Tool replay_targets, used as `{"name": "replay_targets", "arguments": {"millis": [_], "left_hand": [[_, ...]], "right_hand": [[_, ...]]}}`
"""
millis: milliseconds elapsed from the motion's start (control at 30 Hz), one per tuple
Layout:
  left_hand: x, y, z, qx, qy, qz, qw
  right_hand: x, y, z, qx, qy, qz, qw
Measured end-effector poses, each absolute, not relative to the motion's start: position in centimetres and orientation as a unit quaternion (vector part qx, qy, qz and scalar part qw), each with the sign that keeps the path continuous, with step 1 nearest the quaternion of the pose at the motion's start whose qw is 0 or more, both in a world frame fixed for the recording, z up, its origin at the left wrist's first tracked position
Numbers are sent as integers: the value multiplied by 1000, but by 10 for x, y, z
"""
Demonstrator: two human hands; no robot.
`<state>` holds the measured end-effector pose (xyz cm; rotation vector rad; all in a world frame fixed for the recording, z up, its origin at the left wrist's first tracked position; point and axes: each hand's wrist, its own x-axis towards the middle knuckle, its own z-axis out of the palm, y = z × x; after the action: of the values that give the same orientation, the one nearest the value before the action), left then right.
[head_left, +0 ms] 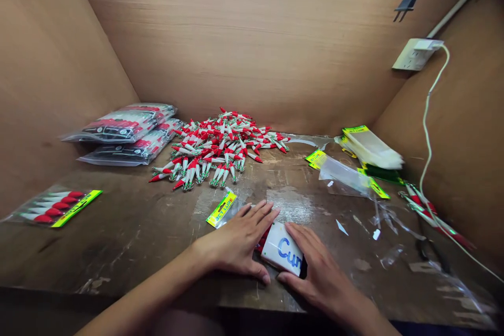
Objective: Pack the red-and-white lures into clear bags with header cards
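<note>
My right hand grips a white block-like piece with blue hand-drawn letters, thumb at its near edge and fingers over its far side. Red lure tips show at the block's left edge; the rest of them is hidden. My left hand lies beside them, fingers stretched out and thumb apart, partly over a clear packet with a yellow header. Farther back spreads a heap of red-and-white squid lures with green hooks.
Filled clear bags are stacked at the left. A packed set of lures lies nearer me. At the right are header bags, plastic scraps, loose lures and a white cable. A plug hangs above.
</note>
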<state>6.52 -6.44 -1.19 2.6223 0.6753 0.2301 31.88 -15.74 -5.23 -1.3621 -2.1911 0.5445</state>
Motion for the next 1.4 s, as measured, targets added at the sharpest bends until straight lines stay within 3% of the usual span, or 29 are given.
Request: {"name": "replay_targets", "arguments": {"millis": [167,467,567,700,800,900,1233,1400], "left_hand": [[91,-37,-15,953,168,59,245],[105,-47,-15,945,205,162,197],[100,-37,-1,925,228,201,230],[77,-7,40,803,239,372,400],[61,7,73,693,162,519,473],[58,7,86,645,127,572,491],[49,4,50,663,147,522,517],[71,1,38,567,101,470,669]], "right_hand": [[315,-152,-42,-492,-799,207,279],[328,-140,-3,-452,-822,148,313],[344,-133,9,-465,-771,102,423],[359,-121,8,-459,-656,88,592],[365,-112,-3,-485,-645,119,579],[366,-108,-12,-505,-645,157,551],[369,-104,-19,-525,-677,180,484],[357,-96,1,-493,-673,264,484]]}}
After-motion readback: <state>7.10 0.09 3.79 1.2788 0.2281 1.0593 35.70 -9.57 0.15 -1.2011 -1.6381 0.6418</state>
